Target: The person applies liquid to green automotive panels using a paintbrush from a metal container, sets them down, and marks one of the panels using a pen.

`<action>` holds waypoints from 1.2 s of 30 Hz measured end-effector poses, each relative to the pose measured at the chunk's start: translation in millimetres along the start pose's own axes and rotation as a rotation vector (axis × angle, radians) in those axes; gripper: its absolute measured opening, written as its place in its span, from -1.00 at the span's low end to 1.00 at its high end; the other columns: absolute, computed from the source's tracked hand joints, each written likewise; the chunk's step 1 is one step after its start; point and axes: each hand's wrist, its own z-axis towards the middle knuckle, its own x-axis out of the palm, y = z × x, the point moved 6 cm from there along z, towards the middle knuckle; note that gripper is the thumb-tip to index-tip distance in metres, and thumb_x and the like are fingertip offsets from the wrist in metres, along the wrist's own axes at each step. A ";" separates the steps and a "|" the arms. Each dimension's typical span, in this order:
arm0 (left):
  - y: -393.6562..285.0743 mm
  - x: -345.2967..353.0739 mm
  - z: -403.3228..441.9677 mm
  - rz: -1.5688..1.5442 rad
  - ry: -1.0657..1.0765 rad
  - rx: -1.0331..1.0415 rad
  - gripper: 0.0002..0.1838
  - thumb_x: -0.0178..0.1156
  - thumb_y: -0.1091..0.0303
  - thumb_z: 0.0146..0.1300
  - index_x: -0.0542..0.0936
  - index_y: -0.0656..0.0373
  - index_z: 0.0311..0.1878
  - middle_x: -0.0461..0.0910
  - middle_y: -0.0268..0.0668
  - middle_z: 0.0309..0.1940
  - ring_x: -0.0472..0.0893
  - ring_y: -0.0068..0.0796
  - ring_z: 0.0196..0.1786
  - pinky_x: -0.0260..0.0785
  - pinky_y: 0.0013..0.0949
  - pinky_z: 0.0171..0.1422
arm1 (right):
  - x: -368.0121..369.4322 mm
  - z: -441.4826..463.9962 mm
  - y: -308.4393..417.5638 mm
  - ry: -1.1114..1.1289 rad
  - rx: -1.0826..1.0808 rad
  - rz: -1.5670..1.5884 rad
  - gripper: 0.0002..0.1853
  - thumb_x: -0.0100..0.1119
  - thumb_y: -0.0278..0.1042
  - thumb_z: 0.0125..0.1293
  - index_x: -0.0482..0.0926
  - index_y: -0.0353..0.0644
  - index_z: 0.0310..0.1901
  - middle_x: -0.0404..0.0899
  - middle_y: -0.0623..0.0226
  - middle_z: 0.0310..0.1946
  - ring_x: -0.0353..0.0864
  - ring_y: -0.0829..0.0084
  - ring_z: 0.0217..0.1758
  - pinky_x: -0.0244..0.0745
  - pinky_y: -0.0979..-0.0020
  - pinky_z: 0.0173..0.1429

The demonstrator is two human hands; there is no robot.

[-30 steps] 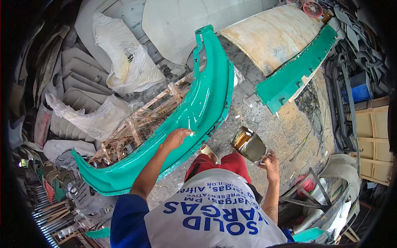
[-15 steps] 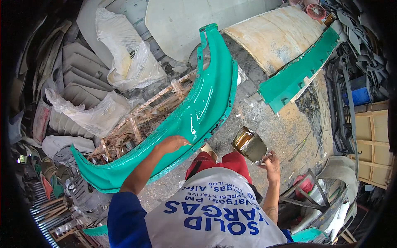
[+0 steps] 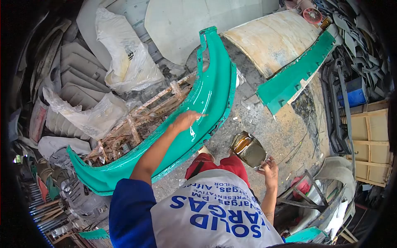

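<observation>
A long, curved, glossy green bumper-shaped part (image 3: 165,144) stretches across the view in front of me. My left hand (image 3: 188,120) is over its middle, palm down, fingers pressed together and pointing right; anything under them is hidden. Whether the fingertips touch the green surface I cannot tell. At my right side, my right hand (image 3: 269,168) grips the near edge of an open container (image 3: 253,152) that looks like a cut-down plastic jug. Amber-brown liquid shows inside it, and it hangs tilted above the floor, apart from the green part.
Under the bumper part is a rusty, stained frame (image 3: 134,128). A second green panel (image 3: 285,89) lies at the upper right beside a large stained sheet (image 3: 275,39). Plastic-wrapped parts (image 3: 132,62) are stacked at left; dark bumpers (image 3: 341,107) line the right.
My left hand has moved up and to the right along the green part. My right hand still holds the container, which has shifted slightly left and down.
</observation>
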 end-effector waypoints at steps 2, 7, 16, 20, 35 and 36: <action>0.8 27.1 -44.6 -0.085 0.012 -0.020 -0.57 0.06 0.44 0.33 0.54 -0.17 0.23 0.59 -0.08 -0.21 0.55 0.02 -0.16 0.43 -0.01 0.00 | 2.1 6.7 -1.2 0.029 -0.008 -0.006 -0.16 0.26 -0.22 0.21 0.10 -0.52 0.38 0.45 0.04 0.08 0.59 0.28 0.04 0.71 0.26 -0.13; -21.3 15.4 -139.4 -0.073 -0.024 -0.094 -0.63 0.04 0.44 0.39 0.56 -0.04 0.22 0.63 -0.09 -0.13 0.59 -0.01 -0.04 0.45 -0.06 0.08 | 15.7 23.7 2.4 0.104 -0.046 0.028 -0.14 0.26 -0.22 0.20 0.07 -0.53 0.39 0.46 0.01 0.08 0.60 0.26 0.03 0.71 0.25 -0.12; -3.9 8.7 -104.9 -0.383 -0.466 -0.341 -0.73 0.07 0.37 0.43 0.61 0.10 0.13 0.64 -0.05 -0.13 0.63 -0.04 -0.13 0.49 -0.19 -0.04 | 45.6 50.2 27.2 0.235 -0.060 -0.111 -0.12 0.27 -0.15 0.20 0.07 -0.53 0.39 0.53 0.07 -0.01 0.63 0.33 -0.08 0.70 0.30 -0.15; -0.3 44.8 -50.0 -0.360 -0.481 -0.345 -0.69 0.00 0.36 0.44 0.61 0.06 0.15 0.65 -0.07 -0.11 0.64 -0.06 -0.09 0.49 -0.14 0.02 | 52.3 64.6 36.0 0.310 -0.093 -0.152 -0.12 0.29 -0.16 0.20 0.08 -0.55 0.38 0.54 0.08 -0.05 0.63 0.35 -0.14 0.70 0.30 -0.19; -41.3 111.4 -226.3 -0.757 -0.901 -0.760 -0.67 0.01 0.17 0.49 0.59 0.19 0.08 0.64 -0.36 -0.31 0.60 -0.53 -0.24 0.47 -0.35 -0.13 | 192.4 176.8 45.9 1.063 -0.208 -0.356 -0.22 0.35 -0.18 0.18 0.24 -0.38 0.34 0.60 0.20 -0.12 0.63 0.39 -0.17 0.61 0.36 -0.25; -60.0 116.2 -242.5 -0.915 -1.061 -0.865 -0.63 0.03 0.12 0.49 0.58 0.15 0.15 0.64 -0.37 -0.27 0.58 -0.58 -0.26 0.45 -0.41 -0.16 | 206.5 176.1 43.6 1.119 -0.190 -0.404 -0.24 0.34 -0.16 0.20 0.25 -0.36 0.34 0.59 0.20 -0.10 0.63 0.38 -0.15 0.61 0.37 -0.26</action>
